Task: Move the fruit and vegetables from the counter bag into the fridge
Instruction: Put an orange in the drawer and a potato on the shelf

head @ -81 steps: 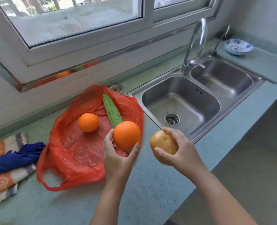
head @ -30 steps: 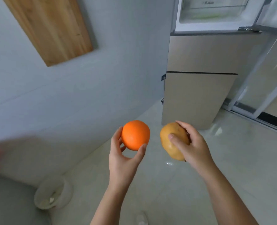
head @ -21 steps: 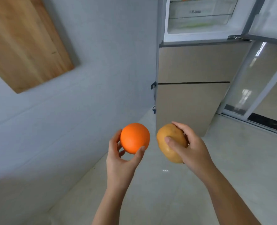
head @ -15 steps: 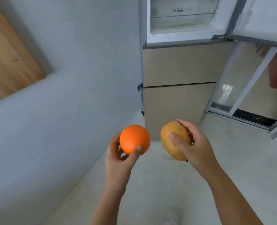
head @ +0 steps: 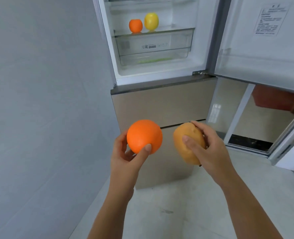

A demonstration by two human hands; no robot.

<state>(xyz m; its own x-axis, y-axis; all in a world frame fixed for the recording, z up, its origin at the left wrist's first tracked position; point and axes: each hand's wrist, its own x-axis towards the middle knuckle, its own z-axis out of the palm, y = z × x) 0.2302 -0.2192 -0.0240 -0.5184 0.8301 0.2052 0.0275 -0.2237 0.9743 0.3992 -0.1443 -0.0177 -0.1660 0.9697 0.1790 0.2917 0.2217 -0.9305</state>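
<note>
Furthest left, wall (head: pixel 39 100): plain grey, running up to the left side of the fridge.
Left hand (head: pixel 125 159): palm up, with fingers and thumb curled round the large orange. The thumb tip presses on the orange's lower front.
Large orange (head: pixel 144 136): held in the air in front of the fridge's beige lower fronts, well below the open compartment. It is just beside the brown pear and apart from it.
Fridge (head: pixel 163 104): the upper compartment stands open and is white inside. The two beige fronts beneath it are closed.
Small orange (head: pixel 135 25): sits on the glass shelf (head: pixel 173 31) inside the open compartment, toward its left end.
Yellow apple (head: pixel 151 21): on the same shelf, just right of the small orange. Whether the two touch cannot be told.
Crisper drawer (head: pixel 153 47): clear plastic, pushed in under the glass shelf. Something green lies along its bottom, too blurred to name.
Brown pear (head: pixel 184 129): held in the air at the same height as the large orange, broad end up. A dark stem stub shows at its lower end.
Right hand (head: pixel 211 152): wrapped round the brown pear from the right, with the thumb across its front and the fingers over its top.
Fridge door (head: pixel 263 54): swung open to the right, white inner face toward the camera, with a printed sticker (head: pixel 270 19) near its top.
Sliding glass door (head: pixel 242 118): beyond and below the fridge door, showing a red-brown reflection.
Floor (head: pixel 263 187): pale tiles.
</note>
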